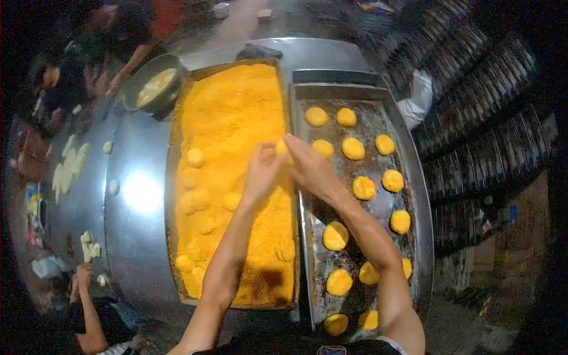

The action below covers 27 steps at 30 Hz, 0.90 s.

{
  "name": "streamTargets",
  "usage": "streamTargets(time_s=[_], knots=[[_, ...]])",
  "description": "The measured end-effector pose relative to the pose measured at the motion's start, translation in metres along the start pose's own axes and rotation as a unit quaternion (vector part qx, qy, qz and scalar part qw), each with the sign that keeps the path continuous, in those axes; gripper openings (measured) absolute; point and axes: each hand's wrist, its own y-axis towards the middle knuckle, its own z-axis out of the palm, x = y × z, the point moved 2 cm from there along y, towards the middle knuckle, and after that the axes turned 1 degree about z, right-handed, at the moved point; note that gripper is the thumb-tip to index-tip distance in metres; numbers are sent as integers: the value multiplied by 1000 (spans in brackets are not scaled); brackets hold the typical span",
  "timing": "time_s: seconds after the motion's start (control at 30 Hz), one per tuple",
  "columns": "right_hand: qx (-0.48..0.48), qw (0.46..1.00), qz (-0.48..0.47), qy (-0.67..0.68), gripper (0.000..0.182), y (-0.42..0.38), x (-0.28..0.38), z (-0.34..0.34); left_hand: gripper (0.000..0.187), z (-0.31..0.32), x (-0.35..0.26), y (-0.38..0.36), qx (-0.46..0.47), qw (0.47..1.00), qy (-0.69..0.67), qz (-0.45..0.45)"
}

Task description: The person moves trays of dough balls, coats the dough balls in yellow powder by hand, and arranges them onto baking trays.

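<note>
Between my two hands is a round yellow crumb-coated dough ball [283, 152], held above the right edge of a tray of yellow crumbs [236, 94]. The curled fingers of my left hand [263, 170] press it from the left. My right hand [312, 168] closes on it from the other side, its fingers partly hiding it. Several coated dough balls lie half sunk in the crumbs, one of them a dough ball [195, 157] near the left side. To the right, a dark baking tray [378, 236] carries several flattened yellow dough rounds, including a dough round [353, 148] near my right hand.
A metal table [139, 236] bears the trays. At its far left stands a bowl [157, 86] of pale liquid, with another person's arm beside it. Pale dough pieces [71, 168] lie left; another person's hands [83, 275] work below them. Racks of trays [473, 112] stand right.
</note>
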Motion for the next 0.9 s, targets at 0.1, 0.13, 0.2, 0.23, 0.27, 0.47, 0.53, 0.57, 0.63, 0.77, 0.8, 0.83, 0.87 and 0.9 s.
streamTargets(time_s=[0.1,0.13,0.2,0.23,0.27,0.47,0.53,0.57,0.63,0.77,0.8,0.83,0.87,0.9], knots=[[-59,966,194,161,41,6,-25,-11,44,11,-39,-26,-64,982,159,81],[-61,930,288,221,38,8,-48,-24,43,0,-40,-32,-69,976,181,100],[-124,926,307,184,33,12,-106,-51,39,-24,-50,-55,-89,975,185,81],[-182,952,232,84,31,12,-140,-67,37,-32,-58,-68,-104,980,167,42],[-185,951,249,-5,35,17,-169,-84,37,-45,-56,-74,-102,980,168,42],[88,914,237,-318,54,15,-246,-101,33,-63,-39,-96,-150,968,194,53],[106,886,255,-373,65,-3,-267,-80,32,-56,-29,-102,-157,972,171,31],[115,885,260,-370,65,-14,-273,-76,32,-56,-22,-106,-157,972,173,21],[130,882,255,-375,65,-11,-284,-80,32,-56,-19,-105,-140,970,197,38],[181,894,401,-88,66,18,-276,-116,32,-57,-36,-117,-122,972,196,46],[243,886,358,-166,66,17,-278,-119,32,-60,-44,-124,-133,972,186,46],[240,886,360,-169,66,11,-265,-123,32,-64,-47,-129,-145,973,174,46],[270,878,331,-217,68,-5,-240,-123,33,-72,-47,-134,-151,967,200,50],[299,866,301,-264,70,-25,-217,-120,33,-78,-46,-138,-150,967,199,51]])
